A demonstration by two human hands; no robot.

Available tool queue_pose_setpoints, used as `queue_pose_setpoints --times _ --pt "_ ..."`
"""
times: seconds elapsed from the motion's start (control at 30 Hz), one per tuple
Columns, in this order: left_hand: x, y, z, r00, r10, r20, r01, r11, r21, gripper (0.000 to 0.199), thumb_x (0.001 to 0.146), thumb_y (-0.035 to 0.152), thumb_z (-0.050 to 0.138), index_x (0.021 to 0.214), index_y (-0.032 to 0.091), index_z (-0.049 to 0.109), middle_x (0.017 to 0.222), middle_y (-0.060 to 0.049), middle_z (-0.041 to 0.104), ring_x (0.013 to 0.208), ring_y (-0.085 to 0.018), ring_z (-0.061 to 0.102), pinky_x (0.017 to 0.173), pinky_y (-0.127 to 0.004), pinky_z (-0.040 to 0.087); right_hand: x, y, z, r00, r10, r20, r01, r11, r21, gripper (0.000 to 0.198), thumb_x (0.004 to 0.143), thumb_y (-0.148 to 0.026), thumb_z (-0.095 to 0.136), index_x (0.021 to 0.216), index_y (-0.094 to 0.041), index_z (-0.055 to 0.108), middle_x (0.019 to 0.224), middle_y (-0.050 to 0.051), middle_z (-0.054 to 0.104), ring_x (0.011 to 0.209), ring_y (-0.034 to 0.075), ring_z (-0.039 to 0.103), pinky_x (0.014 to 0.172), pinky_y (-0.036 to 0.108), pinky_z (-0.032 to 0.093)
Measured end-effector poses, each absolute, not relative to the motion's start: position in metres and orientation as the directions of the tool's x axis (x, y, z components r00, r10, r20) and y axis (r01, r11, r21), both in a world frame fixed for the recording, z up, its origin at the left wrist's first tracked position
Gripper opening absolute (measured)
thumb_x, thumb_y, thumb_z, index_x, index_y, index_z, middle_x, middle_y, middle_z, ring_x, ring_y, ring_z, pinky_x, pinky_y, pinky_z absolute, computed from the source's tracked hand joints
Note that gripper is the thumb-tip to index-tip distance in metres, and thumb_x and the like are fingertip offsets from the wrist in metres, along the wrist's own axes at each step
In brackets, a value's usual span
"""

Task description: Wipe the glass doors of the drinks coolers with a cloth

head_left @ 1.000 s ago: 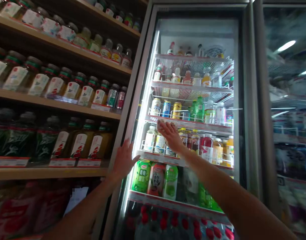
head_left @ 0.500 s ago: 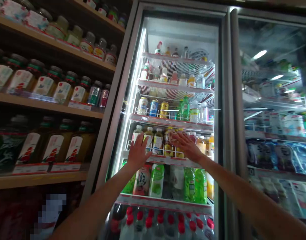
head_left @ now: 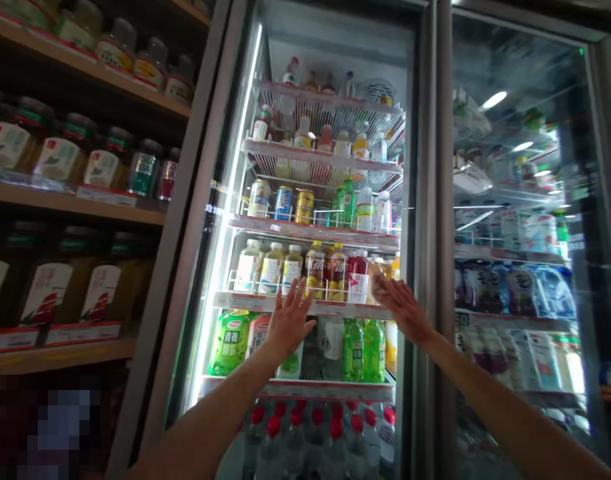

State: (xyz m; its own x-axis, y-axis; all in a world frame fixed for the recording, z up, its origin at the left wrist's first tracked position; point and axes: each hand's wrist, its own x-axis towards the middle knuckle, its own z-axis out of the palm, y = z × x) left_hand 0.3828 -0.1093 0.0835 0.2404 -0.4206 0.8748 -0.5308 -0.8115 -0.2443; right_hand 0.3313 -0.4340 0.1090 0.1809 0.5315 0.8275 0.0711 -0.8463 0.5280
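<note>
My left hand (head_left: 289, 321) has its fingers spread, palm toward the cooler's glass door (head_left: 330, 40), level with the shelf edge under the bottled drinks. It appears to rest flat on the glass and holds nothing. Farther right, my right hand (head_left: 408, 312) presses a crumpled, pale pinkish cloth (head_left: 379, 285) against the same glass; the fingers hide part of it. Behind the pane stand a red-labelled bottle (head_left: 358, 277), yellow-capped bottles (head_left: 314, 267) and green bottles (head_left: 354, 350).
Wooden shelves (head_left: 110, 203) with jars and bottles stand on the left. A metal door frame (head_left: 432, 233) separates this cooler from a second glass-fronted one (head_left: 515, 267) on the right. Red-capped bottles (head_left: 272, 433) fill the cooler's bottom.
My right hand has slid right across the glass with the cloth, from the yellow-capped bottles to past the red-labelled one. My left hand sits farther right and slightly lower. The view has shifted right.
</note>
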Motion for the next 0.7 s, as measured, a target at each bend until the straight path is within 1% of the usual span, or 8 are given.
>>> queue_pose_setpoints --times 0.1,0.17,0.27,0.37,0.5,0.57,0.63,0.7 --pt "0.38 -0.121 0.059 0.231 -0.472 0.851 -0.538 -0.791 -0.292 0.068 0.076 0.044 0.06 0.136 0.025 0.035 0.149 -0.011 0.021 0.137 -0.03 0.017 0.108 -0.055 0.022 0.333 -0.441 0.108 0.065 0.358 0.931 0.035 -0.934 0.356 0.048 0.083 -0.003 0.035 0.122 -0.024 0.055 0.147 0.004 0.028 0.138 0.023 0.021 0.11 0.049 0.03" --pt "0.378 -0.126 0.035 0.239 -0.523 0.818 -0.553 -0.766 -0.328 0.066 0.076 0.045 0.06 0.134 0.025 0.037 0.148 -0.01 0.023 0.137 -0.03 0.018 0.107 -0.055 0.022 0.335 -0.432 0.076 0.065 0.295 0.953 0.036 -0.955 0.293 0.05 0.083 -0.002 0.034 0.125 -0.022 0.053 0.149 0.004 0.023 0.138 0.025 0.019 0.111 0.048 0.029" --pt "0.377 -0.127 -0.007 0.28 -0.558 0.781 -0.561 -0.756 -0.338 0.064 0.077 0.044 0.058 0.135 0.025 0.037 0.148 -0.01 0.023 0.137 -0.03 0.018 0.108 -0.055 0.02 0.329 -0.406 -0.018 0.192 0.342 0.92 0.071 -0.94 0.335 0.059 0.079 0.002 0.032 0.132 -0.021 0.044 0.151 0.005 0.013 0.139 0.028 0.014 0.109 0.052 0.03" --pt "0.377 -0.122 -0.045 0.318 -0.579 0.751 -0.564 -0.752 -0.341 0.064 0.079 0.043 0.055 0.137 0.026 0.034 0.148 -0.009 0.023 0.137 -0.028 0.019 0.11 -0.054 0.018 0.317 -0.387 -0.095 0.286 0.401 0.87 0.097 -0.916 0.39 0.067 0.078 0.001 0.036 0.139 -0.027 0.033 0.152 0.002 0.008 0.139 0.027 0.011 0.108 0.052 0.033" --pt "0.378 -0.115 -0.071 0.325 -0.592 0.738 -0.572 -0.744 -0.345 0.064 0.08 0.043 0.054 0.138 0.026 0.031 0.147 -0.008 0.026 0.137 -0.027 0.021 0.11 -0.052 0.021 0.32 -0.384 -0.08 0.273 0.411 0.87 0.091 -0.911 0.402 0.077 0.078 0.004 0.034 0.143 -0.032 0.015 0.152 -0.001 0.006 0.139 0.025 0.011 0.108 0.054 0.031" --pt "0.377 -0.113 -0.077 0.333 -0.57 0.751 -0.571 -0.756 -0.321 0.063 0.08 0.042 0.054 0.137 0.026 0.033 0.146 -0.008 0.027 0.136 -0.026 0.022 0.11 -0.051 0.02 0.329 -0.381 -0.054 0.219 0.332 0.918 0.058 -0.943 0.327 0.079 0.079 0.004 0.034 0.144 -0.033 0.01 0.152 -0.001 0.003 0.14 0.025 0.01 0.108 0.055 0.03" --pt "0.375 -0.11 -0.081 0.347 -0.544 0.764 -0.565 -0.771 -0.293 0.062 0.08 0.042 0.055 0.136 0.026 0.036 0.146 -0.008 0.029 0.136 -0.027 0.023 0.111 -0.049 0.019 0.334 -0.37 -0.05 0.183 0.256 0.949 0.034 -0.967 0.254 0.077 0.079 0.003 0.034 0.144 -0.031 0.01 0.152 0.0 0.001 0.14 0.027 0.008 0.108 0.055 0.029" --pt "0.374 -0.104 -0.086 0.354 -0.52 0.777 -0.547 -0.789 -0.279 0.062 0.079 0.044 0.057 0.135 0.025 0.038 0.145 -0.008 0.029 0.136 -0.027 0.023 0.111 -0.049 0.018 0.333 -0.354 -0.071 0.221 0.312 0.924 0.069 -0.95 0.305 0.074 0.079 0.002 0.035 0.144 -0.027 0.016 0.152 0.002 0.003 0.14 0.027 0.008 0.109 0.054 0.028"
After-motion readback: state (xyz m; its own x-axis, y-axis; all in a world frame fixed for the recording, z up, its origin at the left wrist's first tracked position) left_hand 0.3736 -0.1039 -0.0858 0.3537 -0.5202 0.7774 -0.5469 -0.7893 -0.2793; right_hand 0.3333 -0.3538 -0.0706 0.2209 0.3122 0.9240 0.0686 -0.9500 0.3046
